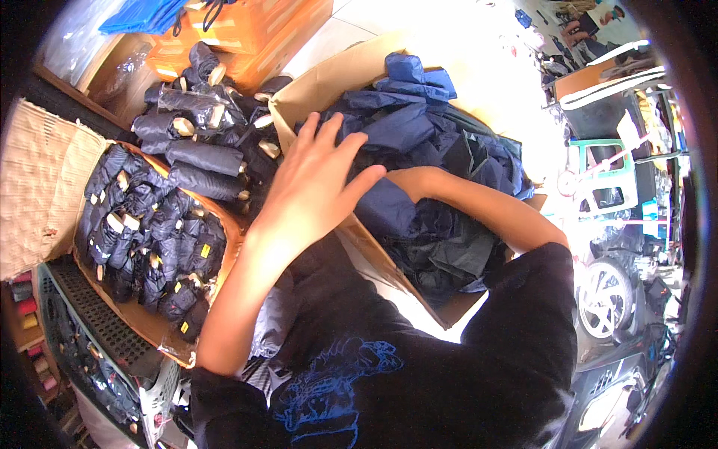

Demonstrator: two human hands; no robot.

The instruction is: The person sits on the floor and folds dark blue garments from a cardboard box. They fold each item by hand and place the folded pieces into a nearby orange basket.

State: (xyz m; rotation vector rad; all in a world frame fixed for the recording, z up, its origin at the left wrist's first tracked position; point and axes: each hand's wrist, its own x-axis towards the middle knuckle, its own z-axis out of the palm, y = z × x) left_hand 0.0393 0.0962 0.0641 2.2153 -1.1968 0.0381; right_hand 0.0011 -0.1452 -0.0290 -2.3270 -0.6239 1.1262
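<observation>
Navy cloth [404, 127] fills a box [329, 78] at two o'clock. Left hand [310, 176], at eleven, spreads open; right hand [407, 179] is half-hidden, its grip impossible to tell.

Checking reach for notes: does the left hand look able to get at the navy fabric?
Likely yes: the left hand is open beside the navy fabric, and its cardboard box stands open on top.

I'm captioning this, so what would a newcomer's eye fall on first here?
Probably the left hand, fingers spread over the left edge of the central cardboard box heaped with navy fabric. Next, the carton at left, packed with rolled dark bundles. Bright orange boxes stand out at the top left.
</observation>
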